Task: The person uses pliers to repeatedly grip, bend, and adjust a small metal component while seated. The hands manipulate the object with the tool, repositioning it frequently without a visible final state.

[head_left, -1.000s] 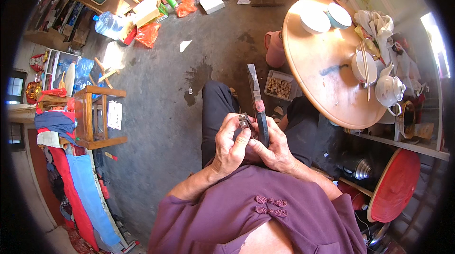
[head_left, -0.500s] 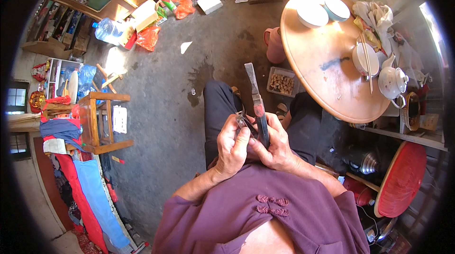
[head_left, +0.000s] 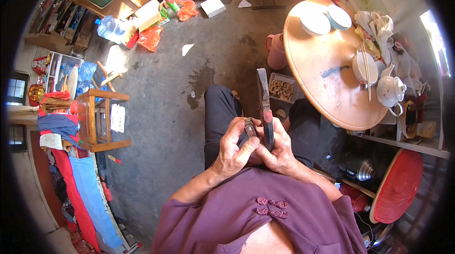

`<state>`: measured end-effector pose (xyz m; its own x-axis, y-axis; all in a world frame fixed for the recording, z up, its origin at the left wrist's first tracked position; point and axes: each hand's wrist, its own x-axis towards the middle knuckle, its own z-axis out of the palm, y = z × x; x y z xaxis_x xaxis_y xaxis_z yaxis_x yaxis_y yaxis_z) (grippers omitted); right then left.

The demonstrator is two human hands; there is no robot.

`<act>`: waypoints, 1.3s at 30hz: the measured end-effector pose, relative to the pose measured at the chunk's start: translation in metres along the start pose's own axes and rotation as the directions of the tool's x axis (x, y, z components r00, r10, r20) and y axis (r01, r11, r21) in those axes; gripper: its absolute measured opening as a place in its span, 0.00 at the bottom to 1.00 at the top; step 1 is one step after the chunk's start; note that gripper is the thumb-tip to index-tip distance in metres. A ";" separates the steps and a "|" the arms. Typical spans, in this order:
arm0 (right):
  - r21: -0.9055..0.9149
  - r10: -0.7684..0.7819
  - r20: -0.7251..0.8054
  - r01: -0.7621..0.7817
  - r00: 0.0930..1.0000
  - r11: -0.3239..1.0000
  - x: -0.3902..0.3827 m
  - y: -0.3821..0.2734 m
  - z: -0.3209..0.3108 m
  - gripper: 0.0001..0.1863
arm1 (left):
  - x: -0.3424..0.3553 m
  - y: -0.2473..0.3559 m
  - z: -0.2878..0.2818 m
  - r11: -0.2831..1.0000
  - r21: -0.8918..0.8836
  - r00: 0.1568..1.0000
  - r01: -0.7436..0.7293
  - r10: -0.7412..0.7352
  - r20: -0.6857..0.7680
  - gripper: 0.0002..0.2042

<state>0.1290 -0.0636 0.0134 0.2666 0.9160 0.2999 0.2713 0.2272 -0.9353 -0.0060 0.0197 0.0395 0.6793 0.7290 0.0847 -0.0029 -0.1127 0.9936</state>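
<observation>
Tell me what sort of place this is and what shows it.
Most likely a lived-in room of a home, perhaps where meals are taken: a round table bears bowls and a white teapot, while blue cloth lies spread along the left side.

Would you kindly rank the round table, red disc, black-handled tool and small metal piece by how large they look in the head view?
1. Round table
2. Red disc
3. Black-handled tool
4. Small metal piece, judged by its visible part
</observation>
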 end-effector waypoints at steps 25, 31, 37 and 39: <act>0.239 0.212 0.576 -0.411 0.789 0.880 -0.002 -0.025 -0.087 0.17 | 0.016 -0.005 -0.071 0.462 0.848 0.803 -0.260 0.592 -0.076 0.11; -0.094 0.342 0.261 -0.329 0.903 0.940 0.001 -0.022 -0.073 0.11 | 0.015 -0.002 -0.072 0.389 0.885 0.788 -0.257 0.614 -0.041 0.12; -0.364 0.123 0.222 -0.035 0.967 0.931 0.017 -0.034 -0.074 0.14 | 0.014 0.001 -0.072 0.299 0.925 0.784 -0.236 0.621 -0.001 0.13; -0.229 0.235 0.234 -0.182 0.943 0.956 0.011 -0.031 -0.072 0.14 | 0.014 0.004 -0.071 0.284 0.932 0.789 -0.227 0.615 0.005 0.13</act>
<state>0.1907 -0.0843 0.0592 0.0985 0.9950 0.0189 0.4228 -0.0247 -0.9059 -0.0479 0.0775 0.0499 0.5375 0.5022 0.6774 0.5288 -0.8265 0.1932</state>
